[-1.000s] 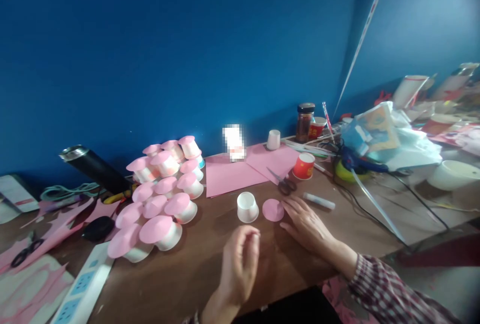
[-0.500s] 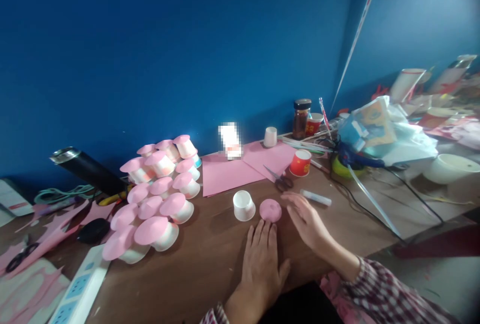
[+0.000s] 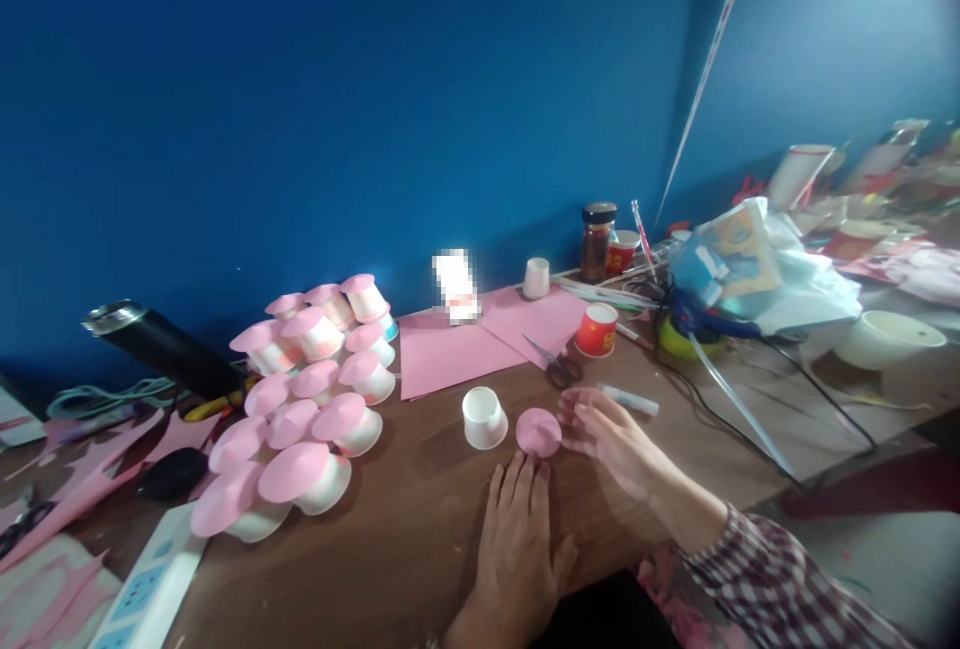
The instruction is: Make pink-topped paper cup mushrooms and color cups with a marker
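Note:
Flat on the brown table lies my left hand [image 3: 517, 529], its fingers stretched out and the tips at the near edge of a small round pink paper disc [image 3: 538, 432]. My right hand [image 3: 607, 434] hovers at the disc's right side, blurred by motion, fingers apart and a little curled, with nothing visible in it. A white paper cup [image 3: 484, 419] stands just left of the disc. Behind my right hand are a pair of scissors [image 3: 559, 367] and a whitish tube, perhaps glue [image 3: 628, 399], partly covered by the fingers.
Several paper cups topped with pink discs [image 3: 315, 429] crowd the left. Pink paper sheets [image 3: 450, 359] lie at the back by a red cup [image 3: 597, 331]. A power strip [image 3: 146, 584] sits front left; a glue gun [image 3: 705, 314] with its cable and a plastic bag [image 3: 787, 279] are right.
My right hand has turned and curled its fingers slightly beside the disc. My left hand stays flat at its near edge. The whole view has shifted a little.

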Tool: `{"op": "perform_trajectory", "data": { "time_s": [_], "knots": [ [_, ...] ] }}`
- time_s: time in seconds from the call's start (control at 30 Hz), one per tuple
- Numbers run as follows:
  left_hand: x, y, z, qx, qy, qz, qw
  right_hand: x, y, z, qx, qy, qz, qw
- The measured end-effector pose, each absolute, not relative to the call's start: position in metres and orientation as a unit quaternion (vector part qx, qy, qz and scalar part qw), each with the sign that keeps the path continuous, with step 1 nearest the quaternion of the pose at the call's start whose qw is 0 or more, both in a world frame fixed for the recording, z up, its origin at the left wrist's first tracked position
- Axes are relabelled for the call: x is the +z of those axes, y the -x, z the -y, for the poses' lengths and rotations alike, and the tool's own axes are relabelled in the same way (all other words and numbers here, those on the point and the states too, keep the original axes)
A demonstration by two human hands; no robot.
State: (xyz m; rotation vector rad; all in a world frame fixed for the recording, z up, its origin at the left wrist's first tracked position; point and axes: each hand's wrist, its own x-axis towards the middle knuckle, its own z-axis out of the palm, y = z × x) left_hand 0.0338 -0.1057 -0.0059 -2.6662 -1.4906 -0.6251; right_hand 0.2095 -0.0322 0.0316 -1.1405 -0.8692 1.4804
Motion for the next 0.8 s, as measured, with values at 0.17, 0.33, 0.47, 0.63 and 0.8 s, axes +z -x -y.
{"op": "perform_trajectory", "data": {
  "time_s": [0.17,0.33,0.47,0.63,0.8],
  "knots": [
    [-0.008,-0.034,0.106,-0.214,0.849,0.483,0.015,0.031,-0.205,0.033,0.598,0.487,0.383,0.508],
    [-0.009,-0.035,0.105,-0.226,0.846,0.483,0.021,0.027,-0.203,0.035,0.589,0.487,0.394,0.511],
    [-0.007,-0.035,0.105,-0.222,0.846,0.484,0.017,0.03,-0.21,0.018,0.469,0.556,0.526,0.44],
    [-0.003,-0.036,0.104,-0.225,0.843,0.489,0.009,0.048,-0.207,-0.021,0.21,0.574,0.773,0.169],
    [-0.002,-0.036,0.105,-0.226,0.844,0.487,0.007,0.055,-0.189,-0.04,0.191,0.549,0.81,0.081]
  ]
}}
